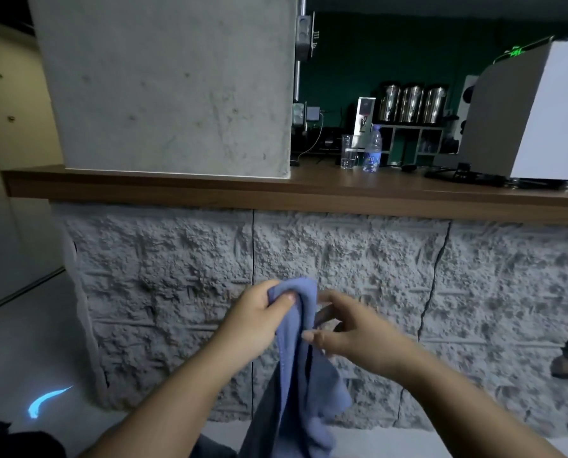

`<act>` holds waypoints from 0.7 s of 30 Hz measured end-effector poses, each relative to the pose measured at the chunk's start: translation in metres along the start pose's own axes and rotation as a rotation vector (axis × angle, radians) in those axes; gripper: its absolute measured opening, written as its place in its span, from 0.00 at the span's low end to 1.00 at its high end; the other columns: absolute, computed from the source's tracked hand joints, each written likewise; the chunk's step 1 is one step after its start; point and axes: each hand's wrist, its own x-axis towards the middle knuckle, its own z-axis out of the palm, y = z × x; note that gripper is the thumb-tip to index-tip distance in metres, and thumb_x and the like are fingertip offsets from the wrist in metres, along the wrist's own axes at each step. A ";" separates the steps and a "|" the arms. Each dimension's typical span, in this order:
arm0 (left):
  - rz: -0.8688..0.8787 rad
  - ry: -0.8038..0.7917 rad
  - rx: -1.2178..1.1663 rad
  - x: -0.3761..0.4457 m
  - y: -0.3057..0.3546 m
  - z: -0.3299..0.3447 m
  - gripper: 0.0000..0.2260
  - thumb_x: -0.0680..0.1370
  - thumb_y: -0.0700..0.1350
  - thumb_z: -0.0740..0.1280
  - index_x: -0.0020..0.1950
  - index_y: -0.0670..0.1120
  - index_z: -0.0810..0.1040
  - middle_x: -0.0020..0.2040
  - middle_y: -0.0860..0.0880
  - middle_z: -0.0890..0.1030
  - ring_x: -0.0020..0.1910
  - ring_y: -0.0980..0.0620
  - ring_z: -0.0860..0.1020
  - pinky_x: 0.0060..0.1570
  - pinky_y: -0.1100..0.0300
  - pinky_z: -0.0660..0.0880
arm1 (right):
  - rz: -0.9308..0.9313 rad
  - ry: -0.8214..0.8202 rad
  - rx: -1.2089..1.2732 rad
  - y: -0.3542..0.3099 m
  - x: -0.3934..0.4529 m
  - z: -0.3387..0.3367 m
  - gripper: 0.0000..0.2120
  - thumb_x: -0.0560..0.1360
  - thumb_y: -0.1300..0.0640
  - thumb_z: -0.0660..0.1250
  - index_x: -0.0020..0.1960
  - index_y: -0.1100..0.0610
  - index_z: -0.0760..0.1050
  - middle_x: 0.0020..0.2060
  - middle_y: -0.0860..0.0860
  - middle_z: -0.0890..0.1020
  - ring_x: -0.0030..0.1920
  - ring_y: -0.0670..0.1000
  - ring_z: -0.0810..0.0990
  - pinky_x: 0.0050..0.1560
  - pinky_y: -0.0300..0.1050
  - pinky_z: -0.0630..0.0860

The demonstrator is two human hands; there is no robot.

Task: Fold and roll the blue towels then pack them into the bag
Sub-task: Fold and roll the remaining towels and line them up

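A blue towel [304, 385] hangs bunched and vertical in front of me, low in the middle of the view. My left hand [256, 320] grips its top end, thumb pressed over the cloth. My right hand [348, 328] is just to the right of the towel with its fingers loosely spread; its thumb and fingertips touch the towel's edge without a clear hold. A dark shape [15, 441] at the bottom left corner may be the bag, but it is too cut off to tell.
A rough grey stone-faced counter front [342, 259] stands right behind the towel, topped by a wooden ledge [276, 190]. A concrete pillar [170, 84] rises on the ledge. A glass [349, 152] and a water bottle [373, 148] stand further right. Grey floor lies to the left.
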 end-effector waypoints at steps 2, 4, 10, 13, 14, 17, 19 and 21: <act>0.049 -0.025 -0.004 0.002 0.008 0.010 0.07 0.80 0.43 0.62 0.48 0.51 0.79 0.47 0.48 0.82 0.49 0.50 0.80 0.50 0.54 0.76 | -0.079 -0.033 0.002 -0.009 0.001 -0.004 0.21 0.71 0.49 0.73 0.62 0.41 0.71 0.52 0.42 0.80 0.51 0.41 0.80 0.51 0.43 0.78; 0.079 -0.035 -0.007 0.004 0.016 0.015 0.06 0.79 0.43 0.62 0.48 0.50 0.79 0.47 0.47 0.82 0.49 0.49 0.80 0.51 0.51 0.75 | -0.098 -0.009 -0.010 -0.017 0.000 -0.008 0.17 0.72 0.51 0.72 0.58 0.40 0.74 0.51 0.41 0.81 0.52 0.41 0.80 0.51 0.41 0.78; 0.052 -0.026 -0.069 0.005 0.021 0.027 0.11 0.72 0.55 0.68 0.51 0.58 0.69 0.52 0.54 0.77 0.51 0.55 0.78 0.53 0.50 0.77 | 0.017 0.211 0.141 -0.026 -0.010 -0.016 0.06 0.78 0.62 0.62 0.45 0.55 0.77 0.32 0.53 0.81 0.30 0.52 0.81 0.29 0.40 0.77; 0.066 -0.059 0.017 0.001 0.015 0.029 0.11 0.73 0.49 0.69 0.50 0.57 0.69 0.50 0.52 0.76 0.46 0.51 0.79 0.51 0.47 0.77 | 0.082 0.333 0.332 -0.025 -0.013 -0.018 0.05 0.78 0.60 0.63 0.45 0.58 0.76 0.32 0.57 0.82 0.32 0.58 0.83 0.32 0.46 0.81; 0.072 -0.069 0.057 0.000 0.011 0.029 0.10 0.75 0.45 0.69 0.50 0.56 0.69 0.50 0.52 0.76 0.44 0.50 0.79 0.50 0.48 0.77 | 0.097 0.363 0.380 -0.024 -0.014 -0.018 0.05 0.78 0.59 0.63 0.45 0.59 0.76 0.32 0.58 0.83 0.33 0.58 0.83 0.33 0.46 0.81; 0.072 -0.091 0.124 -0.007 -0.002 0.029 0.08 0.76 0.42 0.66 0.48 0.55 0.71 0.44 0.53 0.77 0.33 0.54 0.74 0.36 0.56 0.73 | 0.131 0.408 0.535 -0.023 -0.018 -0.021 0.06 0.79 0.59 0.63 0.47 0.61 0.76 0.35 0.58 0.83 0.34 0.56 0.84 0.32 0.44 0.80; 0.056 -0.099 0.181 -0.012 -0.010 0.030 0.06 0.75 0.42 0.64 0.46 0.53 0.72 0.38 0.52 0.78 0.31 0.53 0.74 0.32 0.57 0.70 | 0.144 0.410 0.669 -0.025 -0.019 -0.023 0.08 0.79 0.60 0.62 0.49 0.64 0.76 0.38 0.61 0.84 0.36 0.57 0.84 0.33 0.43 0.81; 0.026 -0.078 0.252 -0.016 -0.019 0.033 0.04 0.74 0.42 0.63 0.44 0.51 0.70 0.37 0.47 0.78 0.33 0.51 0.76 0.35 0.53 0.73 | 0.133 0.415 0.812 -0.026 -0.020 -0.025 0.09 0.80 0.60 0.61 0.50 0.65 0.76 0.38 0.61 0.84 0.36 0.57 0.84 0.34 0.44 0.81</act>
